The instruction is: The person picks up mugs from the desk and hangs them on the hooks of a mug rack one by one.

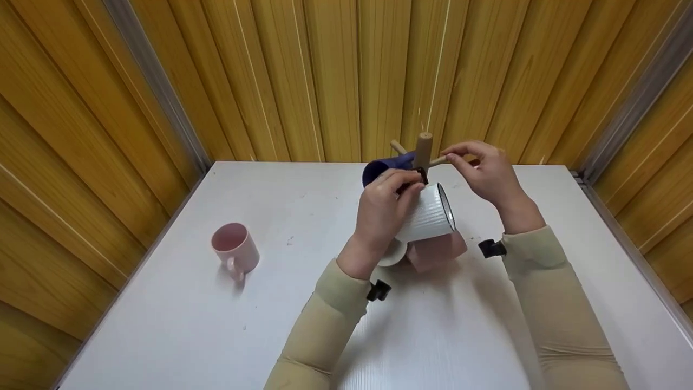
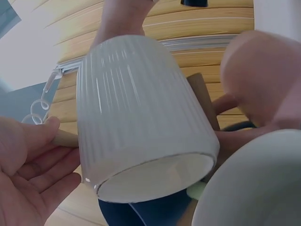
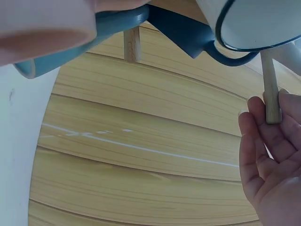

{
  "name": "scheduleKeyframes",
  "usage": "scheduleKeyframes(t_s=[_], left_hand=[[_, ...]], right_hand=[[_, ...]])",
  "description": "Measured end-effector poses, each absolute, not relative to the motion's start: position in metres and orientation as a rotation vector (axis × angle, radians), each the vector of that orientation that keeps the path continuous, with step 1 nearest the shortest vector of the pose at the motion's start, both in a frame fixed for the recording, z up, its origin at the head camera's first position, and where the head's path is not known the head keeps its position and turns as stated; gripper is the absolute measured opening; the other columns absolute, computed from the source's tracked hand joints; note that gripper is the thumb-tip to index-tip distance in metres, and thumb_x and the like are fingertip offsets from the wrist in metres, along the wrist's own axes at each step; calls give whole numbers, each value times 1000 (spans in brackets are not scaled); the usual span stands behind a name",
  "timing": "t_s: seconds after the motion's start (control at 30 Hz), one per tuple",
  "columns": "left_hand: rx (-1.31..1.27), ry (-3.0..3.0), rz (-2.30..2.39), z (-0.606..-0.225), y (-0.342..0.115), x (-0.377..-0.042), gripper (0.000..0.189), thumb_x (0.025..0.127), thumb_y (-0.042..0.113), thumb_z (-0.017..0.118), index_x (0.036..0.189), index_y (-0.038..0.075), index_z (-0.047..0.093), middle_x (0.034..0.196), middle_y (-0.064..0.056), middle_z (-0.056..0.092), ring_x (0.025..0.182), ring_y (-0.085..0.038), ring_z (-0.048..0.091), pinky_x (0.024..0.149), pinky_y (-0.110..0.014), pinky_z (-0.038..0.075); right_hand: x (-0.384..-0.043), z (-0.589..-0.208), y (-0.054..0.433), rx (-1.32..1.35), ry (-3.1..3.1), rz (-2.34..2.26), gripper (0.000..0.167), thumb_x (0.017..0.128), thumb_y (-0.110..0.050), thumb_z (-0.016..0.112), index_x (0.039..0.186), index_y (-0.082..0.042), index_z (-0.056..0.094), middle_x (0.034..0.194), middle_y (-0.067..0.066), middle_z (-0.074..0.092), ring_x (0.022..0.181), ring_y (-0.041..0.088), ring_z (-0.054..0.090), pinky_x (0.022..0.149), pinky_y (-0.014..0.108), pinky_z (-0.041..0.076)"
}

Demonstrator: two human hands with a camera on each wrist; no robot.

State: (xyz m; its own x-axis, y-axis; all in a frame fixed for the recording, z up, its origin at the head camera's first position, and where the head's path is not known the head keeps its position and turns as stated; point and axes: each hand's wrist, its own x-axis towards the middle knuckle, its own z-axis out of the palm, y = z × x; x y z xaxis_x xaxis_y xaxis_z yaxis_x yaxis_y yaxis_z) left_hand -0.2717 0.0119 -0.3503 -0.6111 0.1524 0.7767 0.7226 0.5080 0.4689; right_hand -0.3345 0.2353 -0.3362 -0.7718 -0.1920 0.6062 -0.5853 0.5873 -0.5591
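Note:
A white ribbed mug [image 1: 430, 216] with a dark rim is tilted on its side in front of a wooden mug tree [image 1: 423, 149]. My left hand [image 1: 381, 208] grips the mug at its handle end, where the fingers mostly hide the handle. To the right, the thumb and fingers of my right hand [image 1: 490, 170] pinch the end of a wooden peg [image 3: 272, 103] on the tree. In the left wrist view the white mug [image 2: 141, 108] fills the middle. Whether its handle is round a peg, I cannot tell.
A dark blue mug [image 1: 379, 168] hangs on the tree behind my left hand. Lower down are a pink mug [image 1: 438, 252] and a pale mug [image 1: 395, 254], both partly covered. Another pink mug [image 1: 238, 249] stands upright on the white table [image 1: 303, 227] at the left.

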Motion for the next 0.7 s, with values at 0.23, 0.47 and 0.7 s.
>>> scheduleKeyframes(t_s=[0.23,0.47,0.7], left_hand=[[-685,-2154,-1312,-342,-7,-278,16,93,11,76,106,2,78,106,-11,78,100,-19,74,89,-22,59],[-519,-2283,-1403,-334,-27,-297,17,94,10,75,109,2,79,105,-12,80,95,-21,75,86,-28,60],[-408,-2332,-1458,-330,-36,-323,19,95,10,74,112,2,79,108,-12,80,100,-21,76,83,-27,60]], right_hand=[[-318,-341,233,656,-2255,911,15,90,-6,79,104,-4,78,95,10,76,88,0,58,72,6,44],[-301,-348,218,715,-2100,782,15,85,1,81,99,0,75,87,12,74,81,20,61,73,9,41],[-289,-355,195,787,-1996,711,14,83,2,81,93,1,72,83,13,70,77,24,58,70,29,44]])
